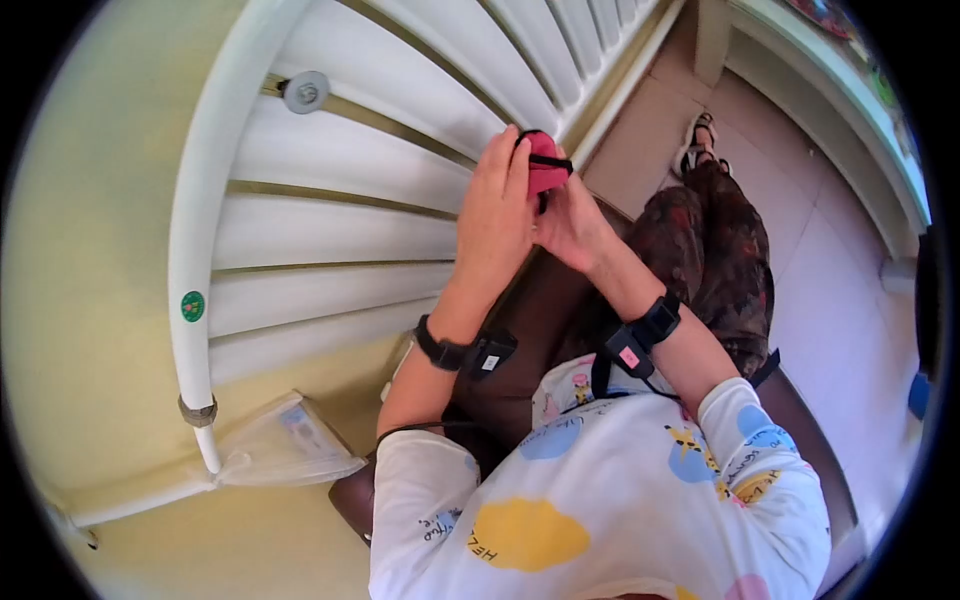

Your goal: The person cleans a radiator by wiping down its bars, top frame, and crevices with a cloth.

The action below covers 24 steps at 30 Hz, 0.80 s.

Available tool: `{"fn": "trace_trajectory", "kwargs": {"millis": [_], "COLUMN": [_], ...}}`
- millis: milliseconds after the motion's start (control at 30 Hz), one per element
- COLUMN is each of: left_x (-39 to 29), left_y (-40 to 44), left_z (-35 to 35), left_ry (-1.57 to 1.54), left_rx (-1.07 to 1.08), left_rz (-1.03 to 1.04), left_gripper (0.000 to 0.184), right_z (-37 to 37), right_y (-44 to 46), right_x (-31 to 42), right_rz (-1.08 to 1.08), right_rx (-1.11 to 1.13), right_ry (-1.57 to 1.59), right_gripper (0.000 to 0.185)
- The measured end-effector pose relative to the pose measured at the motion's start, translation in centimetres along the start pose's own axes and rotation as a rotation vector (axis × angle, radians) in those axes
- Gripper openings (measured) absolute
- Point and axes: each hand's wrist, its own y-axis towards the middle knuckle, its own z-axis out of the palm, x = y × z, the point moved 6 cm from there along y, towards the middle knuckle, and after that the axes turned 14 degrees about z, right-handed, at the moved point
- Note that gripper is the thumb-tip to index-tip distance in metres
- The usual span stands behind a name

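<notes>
Pinching a red, black-banded pad (546,180) between left hand (492,195) and right hand (576,228), with the left half-curled against one side, the right, partly hidden, bent around the other, up near white slats (345,225)!

An item (546,180) sits between the hands (495,210), with the radiator (330,232) left and the legs (712,260) right.

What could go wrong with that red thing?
It might slip out of the left hand and right hand, since they hold the red thing up in the air. Its black band could perhaps catch on a finger, because fingers are right beside it. And the knuckles might bump the white slats, which look close by.
</notes>
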Motion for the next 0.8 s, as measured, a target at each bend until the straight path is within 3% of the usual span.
{"fn": "trace_trajectory", "kwargs": {"millis": [67,100,167,233,267,333,367,433,500,567,733,800], "left_x": [-3.1,-4.3,-3.8,-4.3,-3.4,-1.3,-1.1,1.5,1.6,2.5,1.5,1.7], "left_y": [1.7,2.3,2.7,4.9,5.5,6.7,7.1,7.7,7.8,7.5,8.0,8.0], "left_z": [-4.6,-8.1,-15.9,-22.1,-22.9,-24.1,-23.5,-21.8,-21.1,-21.6,-21.1,-21.1], "left_ry": [0.174,0.322,0.585,0.953,0.949,1.0,0.994,1.098,1.177,1.106,1.268,1.272], "left_rx": [0.048,0.106,-0.31,-0.459,-0.453,-0.506,-0.503,-0.349,-0.431,-0.38,-0.48,-0.476], "left_rz": [0.155,0.191,0.336,0.269,0.272,0.152,0.155,-0.235,-0.146,-0.477,-0.259,-0.277], "left_gripper": [0.064,0.067,0.061,0.054,0.054,0.044,0.044,0.039,0.041,0.05,0.05,0.051], "right_z": [5.0,7.9,12.1,17.4,20.4,22.4,21.5,18.9,14.7,9.6,-6.5,-9.4], "right_y": [0.1,-1.2,-1.4,-2.7,-4.0,-3.4,-1.5,0.3,2.0,4.1,10.4,11.2], "right_x": [3.2,5.9,11.0,14.5,13.9,12.3,11.5,10.1,8.1,5.5,-1.8,-2.9], "right_rz": [-0.077,-0.197,-0.665,-1.148,-1.479,-1.808,-1.82,-1.812,-1.615,-1.439,-0.855,-0.71], "right_rx": [0.209,0.209,0.201,0.057,-0.178,-0.44,-0.452,-0.364,-0.406,-0.479,-0.875,-0.952], "right_ry": [0.174,0.198,0.014,-0.41,-0.6,-0.885,-0.977,-1.011,-1.03,-1.138,-1.006,-1.039], "right_gripper": [0.058,0.05,0.042,0.035,0.032,0.035,0.042,0.05,0.054,0.061,0.061,0.06]}}
